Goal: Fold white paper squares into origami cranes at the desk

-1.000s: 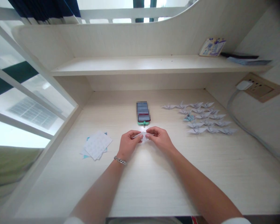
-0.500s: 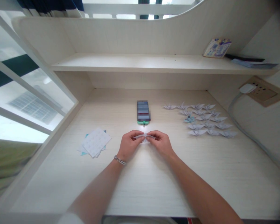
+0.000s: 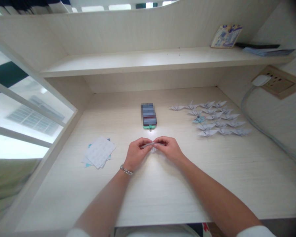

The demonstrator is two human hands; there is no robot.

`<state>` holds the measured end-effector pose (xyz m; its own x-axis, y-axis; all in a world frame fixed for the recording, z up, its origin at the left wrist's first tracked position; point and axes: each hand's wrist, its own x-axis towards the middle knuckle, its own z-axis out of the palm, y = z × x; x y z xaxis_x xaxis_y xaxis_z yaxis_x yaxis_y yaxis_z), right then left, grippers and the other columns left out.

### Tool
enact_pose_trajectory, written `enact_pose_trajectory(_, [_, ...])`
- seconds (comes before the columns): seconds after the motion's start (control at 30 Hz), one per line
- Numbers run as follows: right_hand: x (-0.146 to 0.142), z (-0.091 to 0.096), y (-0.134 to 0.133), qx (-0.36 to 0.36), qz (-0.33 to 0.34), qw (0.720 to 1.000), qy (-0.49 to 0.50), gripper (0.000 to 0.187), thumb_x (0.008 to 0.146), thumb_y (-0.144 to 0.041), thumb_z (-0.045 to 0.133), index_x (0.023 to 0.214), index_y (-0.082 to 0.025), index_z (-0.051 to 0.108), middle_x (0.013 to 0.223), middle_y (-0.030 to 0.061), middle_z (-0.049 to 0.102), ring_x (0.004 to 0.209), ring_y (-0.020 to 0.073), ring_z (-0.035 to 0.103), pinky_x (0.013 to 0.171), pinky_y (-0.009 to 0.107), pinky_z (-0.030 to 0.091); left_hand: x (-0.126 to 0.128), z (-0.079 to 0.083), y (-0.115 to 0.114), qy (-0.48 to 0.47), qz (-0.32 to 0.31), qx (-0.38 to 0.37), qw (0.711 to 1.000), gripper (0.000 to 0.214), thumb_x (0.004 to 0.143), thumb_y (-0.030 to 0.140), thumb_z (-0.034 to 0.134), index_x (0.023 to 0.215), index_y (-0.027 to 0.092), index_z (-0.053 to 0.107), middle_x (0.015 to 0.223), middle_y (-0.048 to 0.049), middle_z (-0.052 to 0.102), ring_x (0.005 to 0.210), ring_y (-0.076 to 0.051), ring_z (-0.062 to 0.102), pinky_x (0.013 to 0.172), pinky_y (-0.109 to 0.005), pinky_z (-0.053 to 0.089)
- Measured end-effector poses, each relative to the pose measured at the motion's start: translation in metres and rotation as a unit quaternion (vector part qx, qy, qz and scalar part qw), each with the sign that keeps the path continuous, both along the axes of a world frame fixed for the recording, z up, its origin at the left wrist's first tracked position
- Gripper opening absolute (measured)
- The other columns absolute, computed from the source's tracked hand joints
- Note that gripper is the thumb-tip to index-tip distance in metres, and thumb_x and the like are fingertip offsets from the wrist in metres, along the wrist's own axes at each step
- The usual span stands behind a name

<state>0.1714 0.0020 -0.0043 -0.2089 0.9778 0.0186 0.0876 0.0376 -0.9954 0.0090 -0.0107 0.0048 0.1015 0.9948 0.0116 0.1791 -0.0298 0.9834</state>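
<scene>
Between my two hands, just in front of the phone (image 3: 149, 114), is a small folded white paper (image 3: 153, 149). My left hand (image 3: 137, 152) pinches its left side between thumb and fingers. On the other side my right hand (image 3: 169, 148) pinches it too, and the two thumbs nearly meet at its middle. Fingers cover much of the paper, so its exact shape is partly hidden. To the right, several white folded paper cranes (image 3: 213, 116) stand in rows, with a blue crane (image 3: 199, 119) among them. A stack of square paper sheets (image 3: 100, 152) lies left of my left hand.
A shelf (image 3: 128, 61) runs across the back above the desk (image 3: 138, 197). On it stand a small printed packet (image 3: 226, 36) and flat items. At right a white charger (image 3: 261, 80) sits in a wall socket, its cable (image 3: 259, 130) trailing down. Railings line the left side.
The view has tilted and shifted slightly. My thumbs have drawn a little closer together over the folded paper, which both hands still hold.
</scene>
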Motion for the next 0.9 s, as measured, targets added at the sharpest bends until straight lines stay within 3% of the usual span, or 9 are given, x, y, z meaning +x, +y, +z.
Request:
enact_pose_trajectory(0.17, [-0.001,-0.001,0.0,0.005,-0.003,1.0,-0.009,0.013,0.067,-0.025,0.064,0.076,-0.018,0.068,0.074,0.0037,0.067,0.07,0.0173,0.061,0.067,0.03,0.048,0.0,0.0,0.001,-0.016,-0.007,-0.014,1.0,0.018,0.067,0.028,0.064,0.08,0.016,0.067,0.084,-0.0075,0.067,0.079,-0.018,0.061,0.071,-0.028,0.048])
enact_pose_trajectory(0.37, [-0.002,-0.001,0.001,-0.062,0.016,0.997,0.05,0.016,0.064,-0.028,0.065,0.075,-0.017,0.068,0.068,0.0028,0.066,0.062,0.0155,0.059,0.058,0.028,0.048,-0.002,0.003,0.002,-0.018,0.0,-0.012,1.0,0.017,0.066,0.027,0.065,0.077,0.015,0.067,0.08,-0.0069,0.067,0.073,-0.016,0.061,0.066,-0.026,0.048])
enact_pose_trajectory(0.63, [-0.003,0.005,-0.002,-0.097,0.006,0.992,0.083,0.017,0.06,-0.027,0.068,0.074,-0.017,0.069,0.067,0.0033,0.066,0.061,0.015,0.06,0.057,0.027,0.05,-0.002,0.005,0.001,-0.015,-0.008,-0.029,0.999,0.017,0.066,0.027,0.064,0.076,0.015,0.068,0.076,-0.0063,0.067,0.068,-0.016,0.06,0.062,-0.025,0.046])
enact_pose_trajectory(0.9, [-0.005,0.007,-0.003,-0.144,-0.002,0.978,0.151,0.017,0.057,-0.023,0.071,0.073,-0.018,0.071,0.067,0.0023,0.067,0.06,0.014,0.059,0.055,0.025,0.05,-0.002,0.012,0.002,-0.072,-0.017,-0.063,0.995,0.013,0.064,0.024,0.066,0.072,0.014,0.067,0.064,-0.0022,0.064,0.057,-0.012,0.056,0.056,-0.023,0.045])
